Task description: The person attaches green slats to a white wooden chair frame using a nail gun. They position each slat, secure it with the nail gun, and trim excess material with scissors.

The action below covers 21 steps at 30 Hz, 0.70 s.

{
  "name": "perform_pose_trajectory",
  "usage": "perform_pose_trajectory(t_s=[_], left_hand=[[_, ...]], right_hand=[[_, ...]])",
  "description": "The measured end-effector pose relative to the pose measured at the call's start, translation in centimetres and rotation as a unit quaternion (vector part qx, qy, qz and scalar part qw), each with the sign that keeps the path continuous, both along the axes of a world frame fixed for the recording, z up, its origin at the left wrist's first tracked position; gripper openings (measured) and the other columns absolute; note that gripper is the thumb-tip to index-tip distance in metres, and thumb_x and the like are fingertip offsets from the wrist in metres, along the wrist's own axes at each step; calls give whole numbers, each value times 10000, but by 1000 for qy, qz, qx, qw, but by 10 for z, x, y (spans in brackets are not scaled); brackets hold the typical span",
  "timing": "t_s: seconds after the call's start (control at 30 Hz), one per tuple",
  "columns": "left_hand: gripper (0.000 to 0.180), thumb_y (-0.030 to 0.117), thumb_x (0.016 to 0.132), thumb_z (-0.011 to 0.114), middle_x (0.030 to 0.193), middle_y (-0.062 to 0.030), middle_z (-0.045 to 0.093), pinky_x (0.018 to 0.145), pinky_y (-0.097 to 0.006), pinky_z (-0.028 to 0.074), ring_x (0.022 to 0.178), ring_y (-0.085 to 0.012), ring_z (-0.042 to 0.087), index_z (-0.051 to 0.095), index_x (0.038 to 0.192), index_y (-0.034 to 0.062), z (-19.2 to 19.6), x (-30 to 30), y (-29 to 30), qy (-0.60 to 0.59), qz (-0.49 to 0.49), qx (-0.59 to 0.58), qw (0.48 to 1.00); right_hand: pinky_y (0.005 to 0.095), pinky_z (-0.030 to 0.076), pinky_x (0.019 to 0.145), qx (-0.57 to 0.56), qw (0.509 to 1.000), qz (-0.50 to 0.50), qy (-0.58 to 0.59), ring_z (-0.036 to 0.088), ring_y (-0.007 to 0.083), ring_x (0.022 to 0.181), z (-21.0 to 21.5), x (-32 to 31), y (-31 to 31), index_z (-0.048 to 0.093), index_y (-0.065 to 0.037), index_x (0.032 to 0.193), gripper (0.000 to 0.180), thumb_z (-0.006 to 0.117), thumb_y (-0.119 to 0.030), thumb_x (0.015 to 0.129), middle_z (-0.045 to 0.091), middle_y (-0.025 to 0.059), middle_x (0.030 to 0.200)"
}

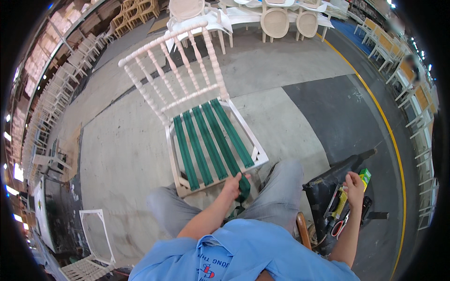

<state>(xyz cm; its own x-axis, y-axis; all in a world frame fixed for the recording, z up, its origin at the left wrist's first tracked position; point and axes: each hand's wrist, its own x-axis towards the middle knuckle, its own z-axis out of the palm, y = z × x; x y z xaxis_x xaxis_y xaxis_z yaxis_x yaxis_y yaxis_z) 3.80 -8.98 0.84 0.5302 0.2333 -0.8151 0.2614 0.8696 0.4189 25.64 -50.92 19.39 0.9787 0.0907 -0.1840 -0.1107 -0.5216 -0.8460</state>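
In front of me a whitewashed wooden chair frame [169,108] with a turned-spindle back stands tilted, its seat end near my knees. Several dark green webbing straps [205,136] run side by side across the seat from back rail to front rail. My left hand [231,186] is at the front rail, closed on the loose end of the webbing strap [244,188], which hangs down between my legs. Off to the right, my right hand [354,188] is raised above a black tool stand with its fingers curled; anything inside them is hidden.
On the black stand [323,185] lie orange-handled scissors [337,228], a yellow tool [341,204] and a green box [365,176]. Another white chair frame [99,234] lies at lower left. Chairs line both sides, and a table with chairs [274,24] stands at the back.
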Motion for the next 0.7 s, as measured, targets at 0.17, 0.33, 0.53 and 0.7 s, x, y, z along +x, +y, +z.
perform_pose_trajectory(t_s=[0.17,0.33,0.53,0.7], left_hand=[[448,379,1175,407,1308,-132,745,922,-471,602,1043,-304,718,586,1387,27,-23,14,13,-64,-53,89,993],[471,430,1168,424,1269,-71,750,925,-424,558,995,-243,686,660,1326,55,-40,5,9,-43,-78,69,994],[462,450,1147,482,1176,-27,763,1047,-363,437,1083,-177,630,795,1200,115,-61,-26,-42,14,-185,84,979],[482,473,1139,506,1221,-29,753,1006,-352,460,1097,-196,634,792,1202,91,-72,-38,-53,-10,-192,30,981]], right_hand=[[273,554,751,100,985,140,-2,684,120,874,-26,-17,94,701,-41,1289,302,666,-245,1068,716,30,1065],[302,567,749,70,918,355,164,694,131,841,-93,-39,245,747,-11,1149,299,659,-287,1071,734,64,975],[354,555,726,-110,809,485,314,686,165,842,-187,-67,343,747,-12,1168,390,658,-380,1078,749,90,985],[364,547,727,8,824,388,414,667,166,838,-227,-85,354,769,-18,1150,350,697,-349,1064,755,85,982]])
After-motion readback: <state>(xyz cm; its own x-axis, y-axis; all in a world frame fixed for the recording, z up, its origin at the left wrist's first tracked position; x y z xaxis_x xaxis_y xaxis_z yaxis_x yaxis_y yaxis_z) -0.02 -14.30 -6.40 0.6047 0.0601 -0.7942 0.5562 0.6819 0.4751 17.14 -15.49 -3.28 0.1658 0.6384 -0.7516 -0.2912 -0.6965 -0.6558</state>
